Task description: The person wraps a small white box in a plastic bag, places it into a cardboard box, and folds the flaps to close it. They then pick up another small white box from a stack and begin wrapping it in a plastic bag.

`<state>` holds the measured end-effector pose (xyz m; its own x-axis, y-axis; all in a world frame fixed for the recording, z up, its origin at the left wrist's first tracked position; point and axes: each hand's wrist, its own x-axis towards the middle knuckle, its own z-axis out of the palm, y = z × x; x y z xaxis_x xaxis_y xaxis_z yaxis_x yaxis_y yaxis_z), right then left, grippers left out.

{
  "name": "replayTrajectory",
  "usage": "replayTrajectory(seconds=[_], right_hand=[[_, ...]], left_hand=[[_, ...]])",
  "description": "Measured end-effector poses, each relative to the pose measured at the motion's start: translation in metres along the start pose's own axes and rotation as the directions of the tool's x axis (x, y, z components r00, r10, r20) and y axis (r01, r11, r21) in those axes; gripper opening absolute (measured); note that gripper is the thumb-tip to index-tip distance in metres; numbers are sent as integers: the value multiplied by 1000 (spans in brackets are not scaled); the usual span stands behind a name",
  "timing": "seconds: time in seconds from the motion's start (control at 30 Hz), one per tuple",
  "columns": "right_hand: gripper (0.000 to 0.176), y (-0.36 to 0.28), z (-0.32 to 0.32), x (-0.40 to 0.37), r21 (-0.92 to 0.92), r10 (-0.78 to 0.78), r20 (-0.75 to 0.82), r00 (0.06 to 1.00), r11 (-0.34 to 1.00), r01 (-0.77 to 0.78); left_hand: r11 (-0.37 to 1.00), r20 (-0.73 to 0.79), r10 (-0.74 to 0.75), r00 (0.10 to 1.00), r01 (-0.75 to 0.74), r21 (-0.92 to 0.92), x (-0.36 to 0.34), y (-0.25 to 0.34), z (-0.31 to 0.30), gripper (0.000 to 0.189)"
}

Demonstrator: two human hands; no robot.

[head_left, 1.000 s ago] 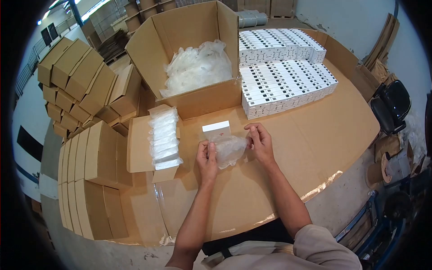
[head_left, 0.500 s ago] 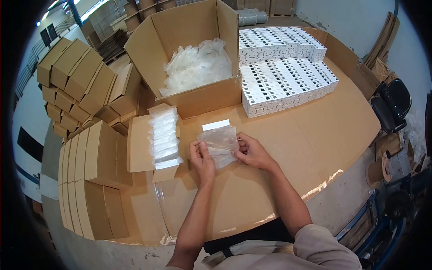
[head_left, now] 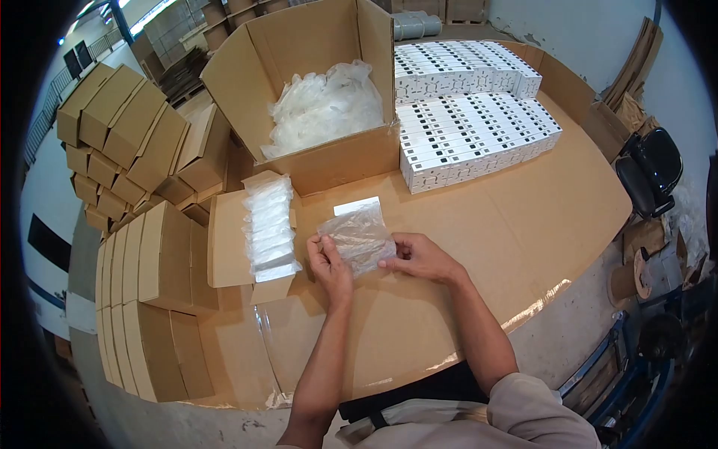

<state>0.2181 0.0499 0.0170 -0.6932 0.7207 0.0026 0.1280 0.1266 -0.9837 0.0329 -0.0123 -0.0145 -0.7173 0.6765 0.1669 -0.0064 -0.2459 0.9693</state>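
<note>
Clear plastic bag, one: spanning both hands above the middle of the cardboard-covered surface. Left hand: fingers pinching its left edge. Right hand: fingers pinching its right edge. White box: lying just beyond, partly hidden. Risk: thin film possibly tearing, should fingers be pulling unevenly.

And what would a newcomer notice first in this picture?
Probably the big open carton at the back, heaped with plastic film, and the rows of white boxes to its right. Nearer, in the middle, the left hand and right hand hold a piece of clear plastic.
</note>
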Motion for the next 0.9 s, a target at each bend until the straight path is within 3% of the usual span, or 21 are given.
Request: replayTrajectory(seconds=[0.07,0.17,0.37,0.47,0.57,0.67,0.77,0.9], right_hand=[[25,9,2,0,-60,-12,17,1000,998,13],[32,-10,-9,-4,-61,147,81,986,988,-142],[29,-18,-23,-8,-153,258,201,945,961,-230],[23,-7,-15,-5,91,35,-33,999,995,-32],[22,-3,-3,5,170,-70,-231,970,979,111],[23,16,10,15,239,-117,-303,946,951,194],[26,0,14,11,155,-66,-354,933,980,129],[36,11,24,19,81,-100,-541,835,982,171]], left_hand=[[1000,-8,-1,1000,2,28,0,-4,-3,22],[997,-33,13,999,-10,75,0,3,-2,22],[987,-47,114,992,-108,120,1,2,-1,23],[988,-23,125,992,-123,88,3,2,-1,24],[992,65,92,994,-97,79,-3,11,2,26],[992,151,98,984,-108,62,-9,9,7,29],[991,218,112,970,-125,46,-8,3,7,31],[996,257,36,966,-56,70,-9,6,4,35]])
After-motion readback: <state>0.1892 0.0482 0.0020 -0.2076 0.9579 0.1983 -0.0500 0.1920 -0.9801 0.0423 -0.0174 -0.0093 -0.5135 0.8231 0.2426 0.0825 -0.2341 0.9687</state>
